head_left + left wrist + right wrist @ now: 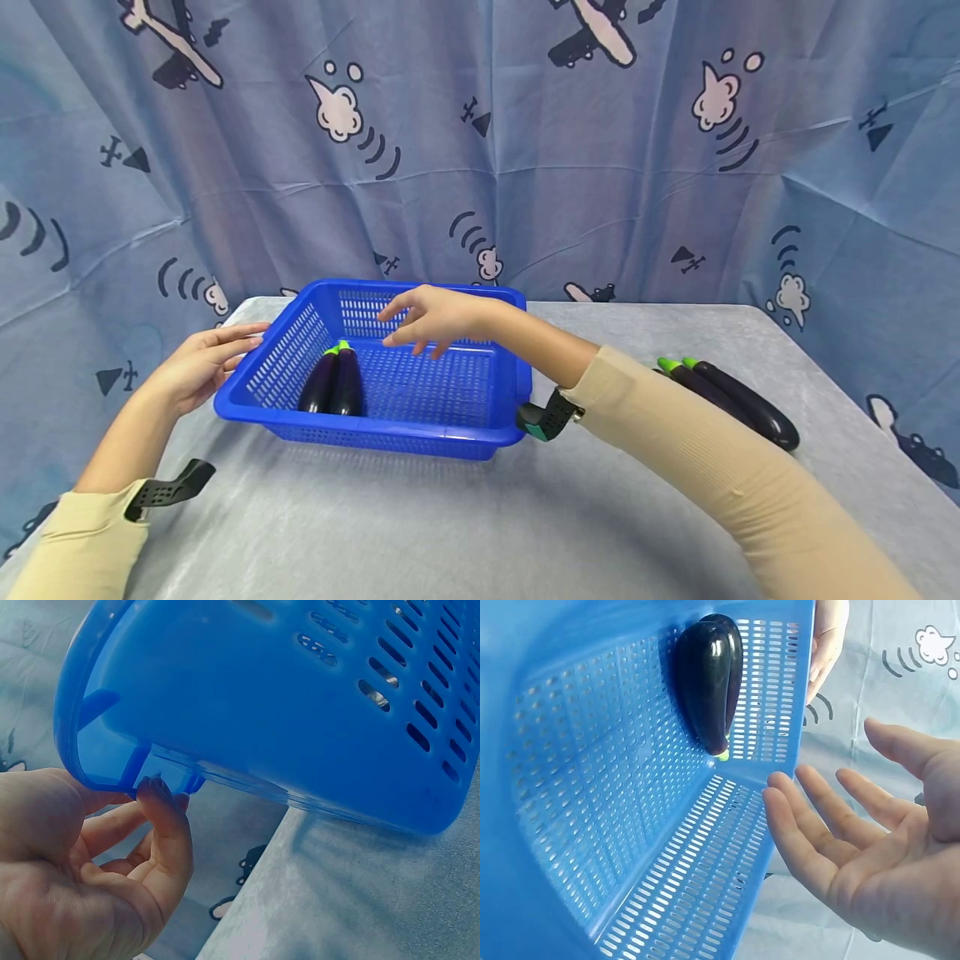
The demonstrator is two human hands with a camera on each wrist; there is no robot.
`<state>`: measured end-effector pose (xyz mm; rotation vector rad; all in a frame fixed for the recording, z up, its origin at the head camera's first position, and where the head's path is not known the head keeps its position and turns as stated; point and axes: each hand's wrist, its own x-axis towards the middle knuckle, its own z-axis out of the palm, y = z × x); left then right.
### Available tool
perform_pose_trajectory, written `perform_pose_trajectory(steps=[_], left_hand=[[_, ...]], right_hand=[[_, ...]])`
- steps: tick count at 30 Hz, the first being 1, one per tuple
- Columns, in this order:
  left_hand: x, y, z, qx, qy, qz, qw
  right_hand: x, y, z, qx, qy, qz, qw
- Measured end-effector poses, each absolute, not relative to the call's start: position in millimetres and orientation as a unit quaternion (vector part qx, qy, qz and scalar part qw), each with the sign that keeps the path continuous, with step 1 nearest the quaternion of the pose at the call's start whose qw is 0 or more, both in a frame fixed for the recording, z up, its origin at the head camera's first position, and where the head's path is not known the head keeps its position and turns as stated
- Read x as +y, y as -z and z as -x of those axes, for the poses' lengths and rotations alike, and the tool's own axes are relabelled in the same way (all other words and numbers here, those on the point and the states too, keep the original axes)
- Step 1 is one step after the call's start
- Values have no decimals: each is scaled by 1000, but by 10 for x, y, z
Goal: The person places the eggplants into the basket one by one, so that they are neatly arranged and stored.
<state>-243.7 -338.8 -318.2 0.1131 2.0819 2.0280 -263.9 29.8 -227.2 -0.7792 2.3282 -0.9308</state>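
Note:
A blue plastic basket (420,432) with slotted walls stands on the table, and two dark purple eggplants (348,383) with green stem ends lie side by side at its left end. At the left rim my left hand (197,367) holds on, its thumb and fingertips at the rim's lip in the left wrist view. My right hand (442,318) hangs over the basket with fingers spread and nothing in them. In the right wrist view, the eggplant pair (709,682) shows beyond the right hand (877,840), apart from its fingertips.
More eggplants (738,400) lie on the right side of the grey table (450,525), partly behind my right sleeve (675,433). A blue patterned curtain (525,167) hangs behind and around the table. Each wrist wears a black strap (551,417).

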Motion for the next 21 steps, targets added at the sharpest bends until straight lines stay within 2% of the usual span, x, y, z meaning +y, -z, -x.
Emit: perform_pose_trajectory(steps=[21], left_hand=[[-3391,3180,2432,722,-681,-35,112]], right_hand=[[643,2306,2395,866,343,344,122]])
